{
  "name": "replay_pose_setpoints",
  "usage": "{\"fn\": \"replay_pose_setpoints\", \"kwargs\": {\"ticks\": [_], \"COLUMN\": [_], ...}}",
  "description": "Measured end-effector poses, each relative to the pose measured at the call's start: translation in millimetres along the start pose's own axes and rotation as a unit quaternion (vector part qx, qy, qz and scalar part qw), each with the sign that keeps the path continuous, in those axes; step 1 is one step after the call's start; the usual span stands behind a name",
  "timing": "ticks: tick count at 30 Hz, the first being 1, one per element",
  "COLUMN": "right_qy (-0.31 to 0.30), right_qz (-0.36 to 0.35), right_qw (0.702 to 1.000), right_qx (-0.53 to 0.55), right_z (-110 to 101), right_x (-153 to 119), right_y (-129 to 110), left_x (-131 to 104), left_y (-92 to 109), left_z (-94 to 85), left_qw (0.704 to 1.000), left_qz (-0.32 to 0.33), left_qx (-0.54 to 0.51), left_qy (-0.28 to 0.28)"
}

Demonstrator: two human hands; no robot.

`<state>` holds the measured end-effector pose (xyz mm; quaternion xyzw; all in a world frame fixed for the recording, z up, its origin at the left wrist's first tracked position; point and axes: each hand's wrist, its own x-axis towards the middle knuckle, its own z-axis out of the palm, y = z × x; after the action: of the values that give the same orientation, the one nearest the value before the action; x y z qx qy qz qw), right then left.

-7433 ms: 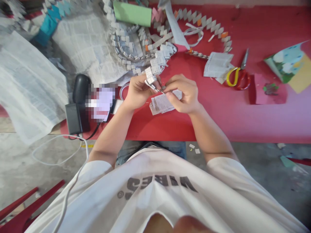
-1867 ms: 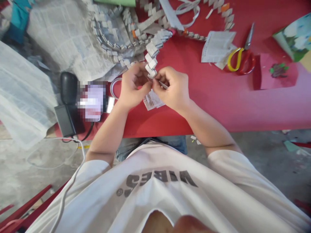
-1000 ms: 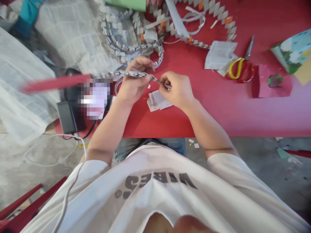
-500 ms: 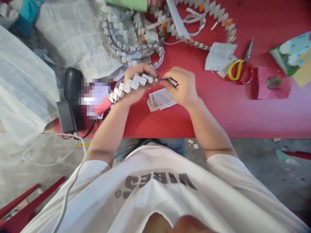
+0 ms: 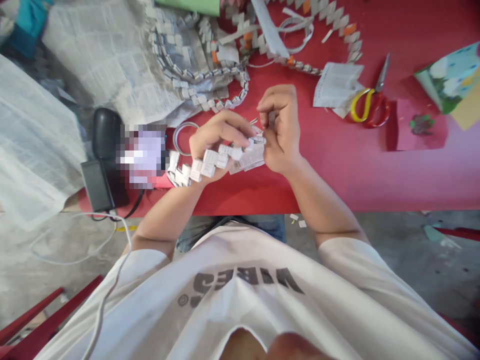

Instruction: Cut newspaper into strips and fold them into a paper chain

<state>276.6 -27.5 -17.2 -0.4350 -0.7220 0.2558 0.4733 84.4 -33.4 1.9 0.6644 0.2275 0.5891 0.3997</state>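
Note:
My left hand (image 5: 221, 132) is closed on the end of a zigzag chain (image 5: 210, 164) woven from folded newsprint strips, which trails back over my left wrist. My right hand (image 5: 282, 127) is beside the chain's tip, its fingers curled around a small folded paper strip (image 5: 272, 119). Thin strip ends stick up between the two hands. Under them, a small pile of newsprint pieces (image 5: 247, 161) lies on the red table (image 5: 337, 180), partly hidden by the chain and my left hand.
Longer paper chains (image 5: 225, 103) with some orange links sit at the back on newspaper. Scissors (image 5: 369, 107) and loose newsprint (image 5: 337, 85) are to the right. On the left are a black power adapter (image 5: 97, 186), a black rounded object (image 5: 107, 132) and a roll of tape (image 5: 183, 137).
My hands have parted slightly at the chain's tip. The right hand has turned upward, and the left has lowered with the chain. The tape roll now shows beside my left hand.

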Motion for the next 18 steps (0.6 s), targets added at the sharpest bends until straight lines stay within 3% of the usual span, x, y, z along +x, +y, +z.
{"fn": "replay_pose_setpoints", "kwargs": {"ticks": [3,9,15,18], "right_qy": [0.015,-0.081,-0.132,-0.177], "right_qz": [-0.013,0.042,0.093,0.084], "right_qw": [0.998,0.985,0.987,0.981], "right_qx": [0.057,0.146,0.016,0.01], "right_z": [2.1,1.3,-20.0,-19.5], "right_x": [2.0,8.6,15.0,11.5], "right_y": [-7.7,-24.1,-19.0,-13.5], "left_x": [-6.2,-16.8,-11.0,-8.2], "left_y": [0.9,-5.8,-3.9,-3.6], "left_z": [5.7,22.0,20.7,15.5], "left_qw": [1.0,0.993,0.984,0.981], "left_qz": [0.011,-0.079,-0.135,-0.15], "left_qx": [-0.004,-0.089,-0.112,-0.124], "left_qy": [0.011,-0.001,0.042,0.024]}}
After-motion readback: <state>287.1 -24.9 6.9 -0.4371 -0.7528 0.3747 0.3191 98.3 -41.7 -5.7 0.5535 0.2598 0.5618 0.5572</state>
